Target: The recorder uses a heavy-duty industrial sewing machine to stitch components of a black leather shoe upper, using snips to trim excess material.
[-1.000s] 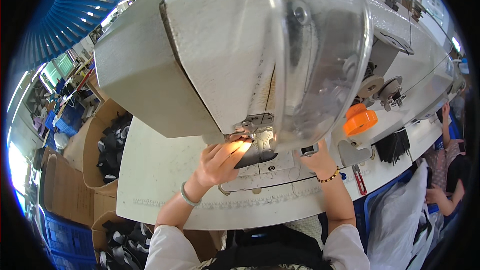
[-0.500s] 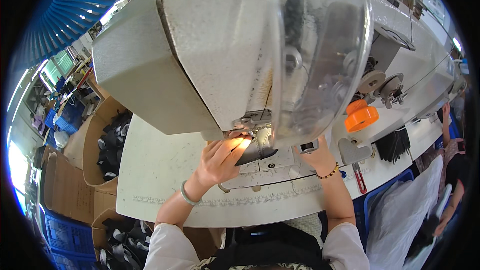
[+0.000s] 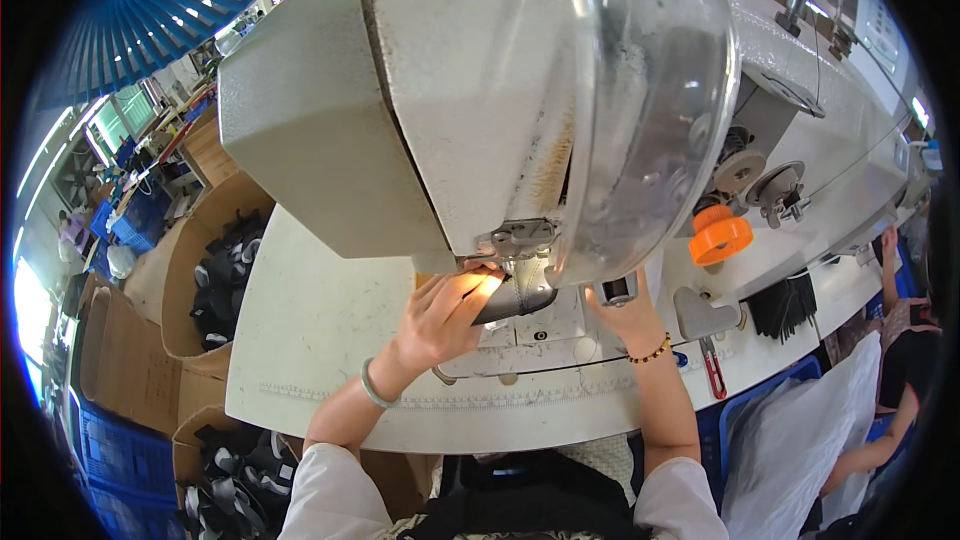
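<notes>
In front of me is a large white sewing machine [image 3: 480, 90], its needle area lit by a lamp. My left hand [image 3: 440, 320] is closed with fingers pinched on the left end of a dark grey, curved, stitched piece [image 3: 528, 302], beneath the machine head. That piece looks like part of a shoe upper; the machine hides its far side. My right hand [image 3: 628, 322] is just right of the piece, beside a small metal-framed part [image 3: 614, 290]. The machine and this part cover most of its fingers, so their grip is hidden.
An orange knob [image 3: 720, 235] sticks out at the right. On the white table [image 3: 330, 330] lie red-handled snips [image 3: 713, 370] and a bundle of black strips [image 3: 783, 307]. Cartons [image 3: 185, 285] of black-and-grey pieces stand left. Another person's arm [image 3: 872, 450] is at far right.
The whole view has shifted slightly. My left hand keeps its pinch on the grey piece, and my right hand stays beside it. At far right the other person's arm has moved.
</notes>
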`<control>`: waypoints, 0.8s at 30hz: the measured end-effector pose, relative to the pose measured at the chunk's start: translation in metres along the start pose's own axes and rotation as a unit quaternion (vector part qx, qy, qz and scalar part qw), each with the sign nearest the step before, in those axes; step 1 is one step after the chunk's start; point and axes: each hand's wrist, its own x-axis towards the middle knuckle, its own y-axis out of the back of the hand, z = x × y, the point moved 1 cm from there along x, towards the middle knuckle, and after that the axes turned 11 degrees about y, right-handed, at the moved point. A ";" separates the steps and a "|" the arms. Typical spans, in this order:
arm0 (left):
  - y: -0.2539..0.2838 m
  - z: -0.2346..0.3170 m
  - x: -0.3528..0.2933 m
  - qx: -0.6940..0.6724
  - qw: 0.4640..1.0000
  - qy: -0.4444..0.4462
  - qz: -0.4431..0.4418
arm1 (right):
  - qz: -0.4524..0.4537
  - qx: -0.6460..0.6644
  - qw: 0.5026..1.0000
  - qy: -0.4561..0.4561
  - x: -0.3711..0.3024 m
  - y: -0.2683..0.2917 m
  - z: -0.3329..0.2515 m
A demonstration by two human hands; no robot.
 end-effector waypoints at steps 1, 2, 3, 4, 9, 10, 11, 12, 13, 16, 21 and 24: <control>0.000 0.000 -0.001 0.001 1.000 0.008 -0.001 | 0.001 0.000 1.000 0.001 0.001 0.000 0.000; 0.000 0.000 -0.002 0.002 1.000 0.017 -0.001 | 0.006 -0.004 1.000 0.009 0.002 -0.001 0.000; 0.000 0.000 -0.002 0.002 1.000 0.017 -0.002 | 0.010 -0.009 1.000 0.016 0.003 0.000 -0.001; 0.001 -0.001 -0.002 0.008 1.000 0.021 -0.008 | 0.011 -0.009 1.000 0.016 0.002 0.000 -0.001; 0.002 -0.002 -0.001 0.013 0.999 0.036 -0.028 | 0.010 0.002 1.000 0.001 0.003 -0.002 -0.001; 0.002 -0.001 0.001 0.006 0.999 0.029 -0.016 | 0.010 0.002 1.000 0.002 -0.001 -0.001 0.004; 0.001 -0.001 0.002 0.000 1.000 0.021 -0.004 | -0.036 -0.033 0.997 0.057 -0.008 -0.001 0.012; 0.001 -0.001 0.003 0.001 1.000 0.022 -0.004 | -0.081 -0.068 0.988 0.112 -0.010 -0.001 0.015; 0.000 -0.002 0.002 -0.005 1.000 0.019 -0.002 | -0.081 -0.068 0.988 0.112 -0.011 -0.002 0.015; 0.002 -0.002 0.002 -0.006 1.000 0.020 -0.009 | -0.079 -0.082 0.987 0.117 -0.009 0.000 0.013; 0.001 -0.002 -0.001 0.013 0.999 0.026 -0.019 | -0.088 -0.093 0.985 0.114 -0.008 -0.001 0.015; 0.002 -0.002 0.001 0.005 1.000 0.022 -0.002 | 0.005 0.009 1.000 -0.017 -0.001 -0.002 0.000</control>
